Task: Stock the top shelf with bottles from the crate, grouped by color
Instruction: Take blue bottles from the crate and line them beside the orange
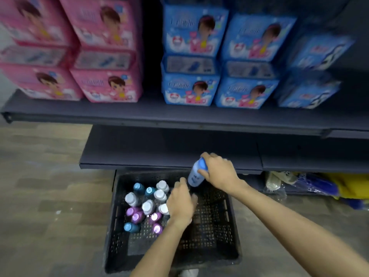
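Note:
A black plastic crate (211,232) stands on the floor below the shelves. Several small bottles stand in its left half: white-capped ones (147,206), purple ones (136,216) and teal ones (138,187). My right hand (218,170) grips a pale bottle with a blue cap (195,176) by its top, lifted above the crate's far edge. My left hand (180,202) hovers low over the crate beside the white bottles, fingers curled; whether it holds anything is hidden. The top shelf is outside the view.
A dark shelf (159,114) carries stacked pink packs (107,86) at left and blue packs (191,88) at right. A lower dark shelf (169,152) juts out above the crate. Bagged goods (311,184) lie on the floor at right.

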`<action>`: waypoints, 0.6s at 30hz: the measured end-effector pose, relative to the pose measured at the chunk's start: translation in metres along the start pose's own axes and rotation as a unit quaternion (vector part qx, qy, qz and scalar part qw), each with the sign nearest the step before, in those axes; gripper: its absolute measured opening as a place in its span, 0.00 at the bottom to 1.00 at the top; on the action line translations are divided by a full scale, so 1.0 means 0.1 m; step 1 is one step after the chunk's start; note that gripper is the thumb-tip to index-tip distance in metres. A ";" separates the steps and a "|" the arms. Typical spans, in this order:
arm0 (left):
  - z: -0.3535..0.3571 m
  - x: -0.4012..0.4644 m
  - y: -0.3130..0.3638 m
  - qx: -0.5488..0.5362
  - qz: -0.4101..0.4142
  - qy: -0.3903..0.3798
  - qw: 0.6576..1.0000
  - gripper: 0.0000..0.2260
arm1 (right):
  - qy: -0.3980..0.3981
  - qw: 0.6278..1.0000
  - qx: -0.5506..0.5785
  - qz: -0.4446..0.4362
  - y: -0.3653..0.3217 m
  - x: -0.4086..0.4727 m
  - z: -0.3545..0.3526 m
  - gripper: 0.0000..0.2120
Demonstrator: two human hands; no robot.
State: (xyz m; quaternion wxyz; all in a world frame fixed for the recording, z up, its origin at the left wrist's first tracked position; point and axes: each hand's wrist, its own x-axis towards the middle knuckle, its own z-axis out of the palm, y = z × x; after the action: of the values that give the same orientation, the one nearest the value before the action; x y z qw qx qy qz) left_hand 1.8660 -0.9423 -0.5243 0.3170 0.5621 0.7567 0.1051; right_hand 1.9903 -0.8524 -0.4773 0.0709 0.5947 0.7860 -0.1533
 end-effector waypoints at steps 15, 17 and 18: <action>-2.05 -0.36 0.90 -0.226 0.197 0.160 0.940 0.19 | 0.230 0.965 0.045 -0.117 -0.74 -0.96 -3.11 0.23; -2.34 -0.42 1.08 -0.220 0.217 0.192 0.932 0.19 | 0.272 0.953 0.072 -0.117 -0.81 -1.04 -3.41 0.24; -2.49 -0.45 1.16 -0.213 0.229 0.208 0.927 0.20 | 0.293 0.944 0.100 -0.119 -0.86 -1.10 -3.55 0.25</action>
State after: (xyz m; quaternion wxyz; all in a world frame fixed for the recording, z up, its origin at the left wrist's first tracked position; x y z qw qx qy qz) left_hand 1.8158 -0.8943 -0.2552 0.2316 0.6048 0.6161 0.4482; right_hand 1.9646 -0.8585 -0.0972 -0.2410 0.5197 0.8176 -0.0580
